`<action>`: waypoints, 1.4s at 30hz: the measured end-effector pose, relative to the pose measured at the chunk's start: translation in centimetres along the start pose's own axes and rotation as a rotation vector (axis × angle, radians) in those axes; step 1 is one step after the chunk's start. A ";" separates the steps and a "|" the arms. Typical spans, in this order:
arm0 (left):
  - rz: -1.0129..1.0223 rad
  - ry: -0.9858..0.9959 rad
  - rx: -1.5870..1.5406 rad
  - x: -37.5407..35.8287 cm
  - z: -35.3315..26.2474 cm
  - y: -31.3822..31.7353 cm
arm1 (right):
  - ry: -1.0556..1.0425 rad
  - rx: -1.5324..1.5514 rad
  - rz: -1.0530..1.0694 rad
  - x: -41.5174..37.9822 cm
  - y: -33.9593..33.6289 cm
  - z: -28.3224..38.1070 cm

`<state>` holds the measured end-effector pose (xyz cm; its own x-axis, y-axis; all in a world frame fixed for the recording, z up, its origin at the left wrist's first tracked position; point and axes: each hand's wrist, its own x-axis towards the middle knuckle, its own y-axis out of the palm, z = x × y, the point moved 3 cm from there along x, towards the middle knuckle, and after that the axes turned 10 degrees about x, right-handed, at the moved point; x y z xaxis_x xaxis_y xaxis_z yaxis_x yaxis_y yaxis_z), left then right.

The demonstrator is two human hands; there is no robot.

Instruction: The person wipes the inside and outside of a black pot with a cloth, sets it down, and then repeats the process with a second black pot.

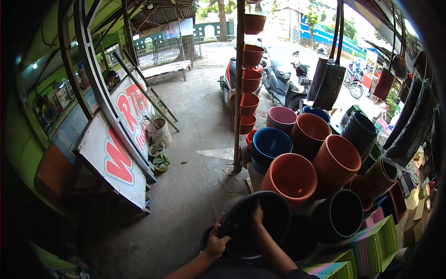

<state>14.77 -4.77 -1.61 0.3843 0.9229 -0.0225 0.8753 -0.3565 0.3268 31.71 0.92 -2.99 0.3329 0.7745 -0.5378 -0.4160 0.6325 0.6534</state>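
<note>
A large black plastic pot (260, 223) lies tilted on its side at the bottom centre, its mouth facing me. My left hand (216, 242) grips the pot's left rim. My right hand (257, 218) reaches into the mouth and presses against the inside, with the forearm running down to the frame's bottom edge. Another black pot (341, 215) sits just to the right, and an orange pot (291, 177) rests right above the one I hold.
Stacks of orange, blue and pink pots (309, 135) lean at the right. A wooden pole (239, 88) carries hanging red-brown pots. Coloured plastic baskets (371, 239) sit low right. A signboard (123, 144) stands left, small potted plants (161, 162) beside it. Parked scooters (283, 83) stand beyond.
</note>
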 end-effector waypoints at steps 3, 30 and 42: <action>-0.045 0.016 -0.016 0.2 1.0 0.2 | -0.077 0.015 0.123 0.9 -1.8 -0.3; -0.150 -0.174 -0.048 2.9 -2.5 -5.5 | -1.418 -2.441 1.149 5.6 -2.2 3.7; -0.253 0.092 -0.014 2.4 -3.0 -4.4 | 0.398 -0.880 0.801 -6.3 -5.0 -10.5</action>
<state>11.00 -0.54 -0.31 0.1246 0.9920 -0.0197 0.9359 -0.1109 0.3344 22.81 -7.20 -8.46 -0.4884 0.7864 -0.3781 -0.8572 -0.3513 0.3767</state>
